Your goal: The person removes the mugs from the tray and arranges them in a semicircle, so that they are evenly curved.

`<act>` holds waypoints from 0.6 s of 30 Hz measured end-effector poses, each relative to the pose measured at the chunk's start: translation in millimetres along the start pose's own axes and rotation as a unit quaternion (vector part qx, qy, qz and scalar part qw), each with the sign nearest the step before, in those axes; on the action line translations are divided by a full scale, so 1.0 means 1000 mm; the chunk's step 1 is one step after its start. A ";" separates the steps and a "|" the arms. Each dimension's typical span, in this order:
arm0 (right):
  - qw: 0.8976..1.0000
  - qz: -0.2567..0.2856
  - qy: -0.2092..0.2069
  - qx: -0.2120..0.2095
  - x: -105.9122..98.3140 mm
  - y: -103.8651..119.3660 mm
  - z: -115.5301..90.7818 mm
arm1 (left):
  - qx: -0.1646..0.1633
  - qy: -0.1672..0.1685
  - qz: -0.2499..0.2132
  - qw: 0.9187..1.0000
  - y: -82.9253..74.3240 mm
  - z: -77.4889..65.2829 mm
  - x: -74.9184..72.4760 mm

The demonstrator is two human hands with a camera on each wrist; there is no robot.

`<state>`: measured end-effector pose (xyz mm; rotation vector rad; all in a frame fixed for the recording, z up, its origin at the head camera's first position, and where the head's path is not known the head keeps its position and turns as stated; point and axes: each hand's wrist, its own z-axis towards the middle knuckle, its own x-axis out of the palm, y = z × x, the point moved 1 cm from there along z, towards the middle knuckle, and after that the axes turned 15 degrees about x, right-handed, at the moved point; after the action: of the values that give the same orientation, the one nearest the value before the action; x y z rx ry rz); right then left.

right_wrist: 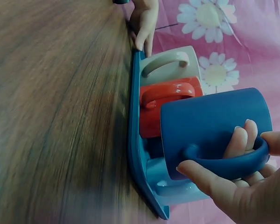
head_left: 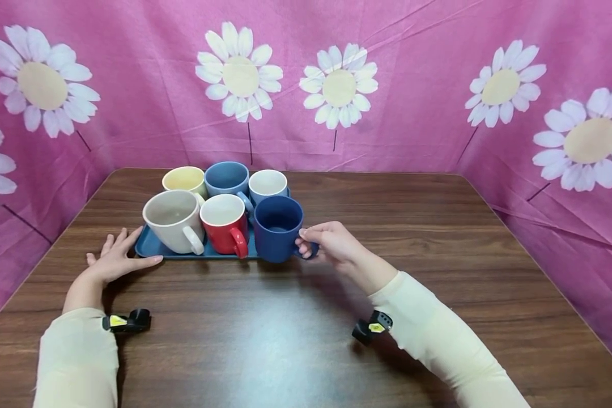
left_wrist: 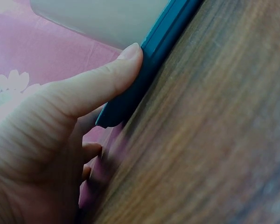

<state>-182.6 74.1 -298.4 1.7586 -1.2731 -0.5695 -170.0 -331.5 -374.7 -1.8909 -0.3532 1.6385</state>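
My right hand (head_left: pixel 331 243) grips the handle of a dark blue mug (right_wrist: pixel 214 126), fingers through the loop. The right wrist view shows the mug's base raised off the tray (right_wrist: pixel 135 116), over its right front end. My left hand (head_left: pixel 113 259) steadies the blue tray's left front corner, thumb along the rim (left_wrist: pixel 147 60) and fingers spread. On the tray, a large off-white mug (head_left: pixel 173 221) and a red mug (head_left: pixel 221 235) stand in front. Behind them are a yellow mug (head_left: pixel 183 180), a blue mug (head_left: pixel 226 178) and a light blue mug with white inside (head_left: pixel 268 184).
The tray sits at the back left of a brown wooden table (head_left: pixel 413 226). A pink cloth with white daisies (head_left: pixel 413 73) hangs behind and at both sides. Each wrist wears a small black camera on a strap (head_left: pixel 372 328).
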 end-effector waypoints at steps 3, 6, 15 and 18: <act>1.000 -0.011 0.003 -0.001 -0.009 -0.003 -0.007 | 0.001 0.000 0.001 1.000 0.000 -0.001 0.000; 1.000 -0.019 0.006 -0.001 -0.019 -0.006 -0.011 | -0.001 0.003 0.000 1.000 0.000 -0.001 0.000; 1.000 0.005 -0.003 0.010 -0.054 -0.010 -0.019 | 0.001 0.003 0.004 1.000 -0.001 0.000 0.000; 1.000 0.014 -0.012 0.011 -0.066 -0.007 -0.019 | 0.000 0.002 0.001 1.000 -0.001 -0.001 0.000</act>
<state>-189.2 142.9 -302.8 1.7543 -1.3227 -0.5633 -169.3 -331.4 -374.0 -1.8955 -0.3507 1.6357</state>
